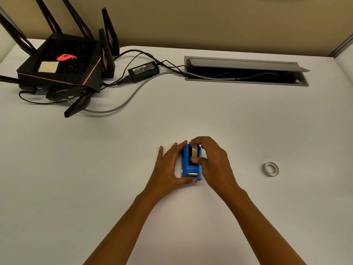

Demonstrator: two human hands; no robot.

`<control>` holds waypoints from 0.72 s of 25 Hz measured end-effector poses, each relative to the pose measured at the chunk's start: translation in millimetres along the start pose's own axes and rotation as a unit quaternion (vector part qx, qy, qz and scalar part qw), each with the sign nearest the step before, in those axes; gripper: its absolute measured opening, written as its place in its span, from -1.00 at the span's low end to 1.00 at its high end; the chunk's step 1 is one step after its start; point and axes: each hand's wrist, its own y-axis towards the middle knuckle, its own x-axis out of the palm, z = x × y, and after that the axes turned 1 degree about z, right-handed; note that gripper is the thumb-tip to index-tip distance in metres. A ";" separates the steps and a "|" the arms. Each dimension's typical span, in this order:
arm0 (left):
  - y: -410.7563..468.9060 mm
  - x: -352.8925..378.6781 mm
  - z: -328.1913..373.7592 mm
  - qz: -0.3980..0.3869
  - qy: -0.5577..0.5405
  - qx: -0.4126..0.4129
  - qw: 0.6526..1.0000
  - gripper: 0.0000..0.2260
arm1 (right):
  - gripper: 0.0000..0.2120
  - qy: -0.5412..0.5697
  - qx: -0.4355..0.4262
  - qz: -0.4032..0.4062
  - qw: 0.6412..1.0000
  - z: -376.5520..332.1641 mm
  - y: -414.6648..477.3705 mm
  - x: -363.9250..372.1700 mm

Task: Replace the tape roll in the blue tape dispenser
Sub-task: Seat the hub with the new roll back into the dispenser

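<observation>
The blue tape dispenser stands on the white desk in the middle of the view, cutter end toward me. My left hand clasps its left side, thumb across the front corner. A clear tape roll sits in the dispenser's cradle, and my right hand pinches it between fingers on top and thumb below. A second, thin tape roll lies flat on the desk, well to the right of both hands.
A black router with tall antennas sits at the back left, with a power brick and cables trailing to an open grey cable hatch at the back. A beige partition wall rises behind the desk.
</observation>
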 end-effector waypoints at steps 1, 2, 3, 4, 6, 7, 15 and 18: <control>-0.2 0.1 -0.2 0.001 0.000 0.000 1.000 -0.08 | -0.66 -0.005 0.001 -0.002 1.000 0.1 -0.3 0.1; -0.1 0.4 -0.2 0.002 0.000 0.000 1.000 -0.09 | -0.66 -0.011 0.000 -0.004 1.000 0.1 -0.2 0.5; -0.4 0.5 0.0 0.004 0.000 0.000 1.000 -0.11 | -0.66 -0.005 0.007 -0.011 1.000 0.1 0.4 0.7; -0.6 0.6 0.1 0.006 -0.001 0.001 1.000 -0.13 | -0.66 0.011 0.029 -0.018 0.999 -0.1 1.3 0.2; -0.4 0.4 -0.3 0.007 0.005 0.004 1.000 -0.16 | -0.63 0.011 0.067 -0.027 0.997 -2.5 3.4 0.3; -0.3 0.2 -0.6 0.006 0.010 0.004 1.000 -0.15 | -0.60 -0.006 0.068 -0.023 0.997 -2.8 4.4 0.0; 0.0 2.3 -1.4 0.015 0.012 0.005 1.000 -0.08 | -0.67 -0.069 -0.051 0.001 0.996 -6.4 -0.5 -0.7; 0.6 3.4 -3.5 0.020 0.010 0.004 1.000 -0.10 | -0.69 -0.083 -0.068 -0.006 0.994 -8.6 1.9 -2.6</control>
